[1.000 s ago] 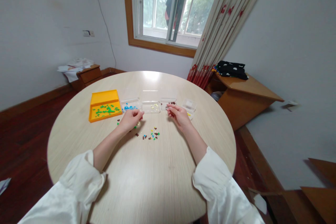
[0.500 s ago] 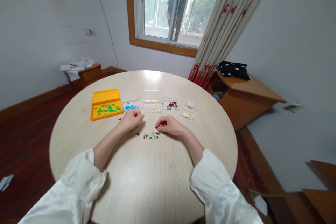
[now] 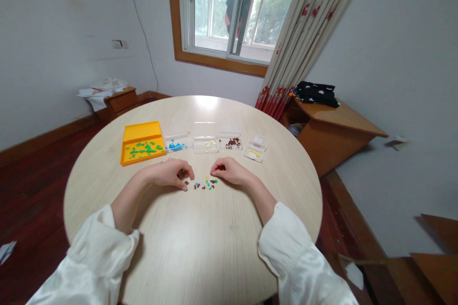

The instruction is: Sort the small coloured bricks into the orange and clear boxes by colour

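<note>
The round table (image 3: 200, 233) carries everything, with an open orange case (image 3: 143, 130) of green bits toward its far left. In front of it the left hand (image 3: 166, 173) arches low, thumb and forefinger well parted around a green piece (image 3: 183, 172); whether they touch it I cannot tell. The right hand (image 3: 231, 170) rests opposite, its thumb and forefinger tips nearly together beside the scatter (too small to tell whether a piece is pinched there). Beyond the hands stand four clear boxes (image 3: 199, 146) of sorted bits. Smallest are the loose pieces (image 3: 213, 181), lying on the bare tabletop between the hands. They look like hard plastic, so I would expect them to be almost weightless, stiff, not fragile, but apt to skid or flick away; best taken singly by opposite edges, with fingertips and a light pinch.
</note>
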Demonstrator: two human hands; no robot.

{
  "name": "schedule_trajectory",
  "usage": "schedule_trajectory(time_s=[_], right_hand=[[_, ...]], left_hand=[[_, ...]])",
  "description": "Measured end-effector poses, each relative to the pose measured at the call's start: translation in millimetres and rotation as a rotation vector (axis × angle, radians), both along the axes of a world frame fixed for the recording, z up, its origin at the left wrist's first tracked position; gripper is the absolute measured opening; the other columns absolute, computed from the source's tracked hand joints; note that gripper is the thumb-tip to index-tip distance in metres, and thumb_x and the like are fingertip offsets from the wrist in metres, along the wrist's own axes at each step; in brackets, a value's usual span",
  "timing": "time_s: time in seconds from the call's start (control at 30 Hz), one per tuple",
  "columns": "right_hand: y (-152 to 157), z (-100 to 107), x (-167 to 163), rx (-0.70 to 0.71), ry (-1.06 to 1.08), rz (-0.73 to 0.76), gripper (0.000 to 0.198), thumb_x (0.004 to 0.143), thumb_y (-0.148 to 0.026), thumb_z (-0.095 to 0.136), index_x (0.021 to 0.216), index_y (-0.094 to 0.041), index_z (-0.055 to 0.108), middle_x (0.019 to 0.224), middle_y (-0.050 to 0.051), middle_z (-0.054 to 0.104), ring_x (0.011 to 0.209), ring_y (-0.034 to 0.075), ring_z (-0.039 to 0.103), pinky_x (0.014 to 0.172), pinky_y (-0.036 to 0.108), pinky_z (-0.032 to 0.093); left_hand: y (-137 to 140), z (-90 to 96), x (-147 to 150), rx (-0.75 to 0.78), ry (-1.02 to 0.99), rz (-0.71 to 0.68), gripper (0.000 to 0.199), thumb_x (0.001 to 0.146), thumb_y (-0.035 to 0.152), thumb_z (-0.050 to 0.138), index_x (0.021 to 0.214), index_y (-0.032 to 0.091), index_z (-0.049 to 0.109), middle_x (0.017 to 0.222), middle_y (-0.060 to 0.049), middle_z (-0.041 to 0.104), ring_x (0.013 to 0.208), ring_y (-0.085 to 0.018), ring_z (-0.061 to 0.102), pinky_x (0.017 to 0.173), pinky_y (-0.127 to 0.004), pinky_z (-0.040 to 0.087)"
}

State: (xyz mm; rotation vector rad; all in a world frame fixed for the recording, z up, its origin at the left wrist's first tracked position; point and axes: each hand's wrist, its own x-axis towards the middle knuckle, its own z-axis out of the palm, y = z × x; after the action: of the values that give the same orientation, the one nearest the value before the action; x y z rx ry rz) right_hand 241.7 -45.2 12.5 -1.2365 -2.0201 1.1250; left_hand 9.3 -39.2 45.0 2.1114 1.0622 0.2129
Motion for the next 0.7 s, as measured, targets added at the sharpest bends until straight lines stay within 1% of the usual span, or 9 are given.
schedule_trajectory(time_s=[0.13, 0.27, 0.33, 0.43, 0.53, 0.6, 0.7], right_hand=[[0.6, -1.0, 1.7, -0.001, 0.022, 0.007, 0.007, 0.07, -0.015, 0.063, 0.066, -0.013, 0.068, 0.062, 0.001, 0.061, 0.059, 0.01, 0.05, 0.06, 0.023, 0.04], [2.9, -4.3, 4.2, -0.046, 0.064, 0.042, 0.004, 0.066, -0.016, 0.066, 0.069, -0.013, 0.069, 0.062, 0.001, 0.062, 0.059, 0.01, 0.052, 0.058, 0.023, 0.041], [4.1, -5.9, 4.4, -0.058, 0.061, 0.044, 0.005, 0.064, -0.014, 0.067, 0.069, -0.013, 0.069, 0.061, 0.0, 0.062, 0.058, 0.01, 0.052, 0.057, 0.023, 0.041], [4.7, -6.8, 3.4, -0.035, 0.027, 0.031, 0.003, 0.065, -0.012, 0.066, 0.066, -0.013, 0.068, 0.06, 0.0, 0.06, 0.057, 0.01, 0.051, 0.056, 0.023, 0.04], [3.6, -5.1, 2.2, 0.0, -0.015, 0.022, 0.004, 0.067, -0.012, 0.064, 0.065, -0.013, 0.067, 0.061, 0.0, 0.06, 0.058, 0.01, 0.051, 0.057, 0.023, 0.039], [2.5, -3.5, 1.8, 0.018, -0.032, 0.024, 0.006, 0.071, -0.014, 0.062, 0.067, -0.013, 0.067, 0.064, 0.001, 0.06, 0.06, 0.01, 0.051, 0.059, 0.024, 0.039], [1.9, -2.7, 1.2, 0.012, 0.002, 0.013, 0.011, 0.076, -0.02, 0.058, 0.07, -0.013, 0.065, 0.066, 0.001, 0.061, 0.061, 0.011, 0.052, 0.061, 0.024, 0.04]], left_hand=[[2.3, -5.1, 0.3, -0.012, 0.007, -0.007, 0.012, 0.056, 0.026, 0.068, 0.067, 0.022, 0.07, 0.061, 0.003, 0.058, 0.059, -0.012, 0.05, 0.056, -0.02, 0.034], [4.2, -8.2, 1.9, 0.001, 0.009, 0.0, 0.01, 0.059, 0.027, 0.064, 0.065, 0.02, 0.068, 0.063, 0.001, 0.061, 0.06, -0.012, 0.051, 0.057, -0.02, 0.035], [3.5, -7.2, 4.3, 0.037, -0.032, 0.06, 0.012, 0.061, 0.028, 0.063, 0.067, 0.019, 0.068, 0.063, 0.0, 0.061, 0.06, -0.013, 0.051, 0.056, -0.021, 0.036], [2.0, -4.0, 10.4, 0.096, -0.154, 0.203, 0.017, 0.067, 0.032, 0.058, 0.072, 0.018, 0.066, 0.064, -0.001, 0.061, 0.057, -0.013, 0.051, 0.055, -0.022, 0.036], [2.9, -3.0, 16.3, 0.144, -0.286, 0.313, 0.02, 0.071, 0.035, 0.055, 0.071, 0.017, 0.063, 0.068, -0.003, 0.063, 0.06, -0.014, 0.054, 0.056, -0.024, 0.038], [5.0, -4.8, 18.4, 0.121, -0.373, 0.357, 0.022, 0.071, 0.037, 0.055, 0.071, 0.016, 0.062, 0.07, -0.004, 0.065, 0.061, -0.015, 0.055, 0.057, -0.024, 0.039], [8.2, -9.7, 19.1, 0.028, -0.485, 0.396, 0.026, 0.07, 0.04, 0.057, 0.077, 0.015, 0.061, 0.069, -0.004, 0.065, 0.056, -0.013, 0.053, 0.054, -0.024, 0.038]])
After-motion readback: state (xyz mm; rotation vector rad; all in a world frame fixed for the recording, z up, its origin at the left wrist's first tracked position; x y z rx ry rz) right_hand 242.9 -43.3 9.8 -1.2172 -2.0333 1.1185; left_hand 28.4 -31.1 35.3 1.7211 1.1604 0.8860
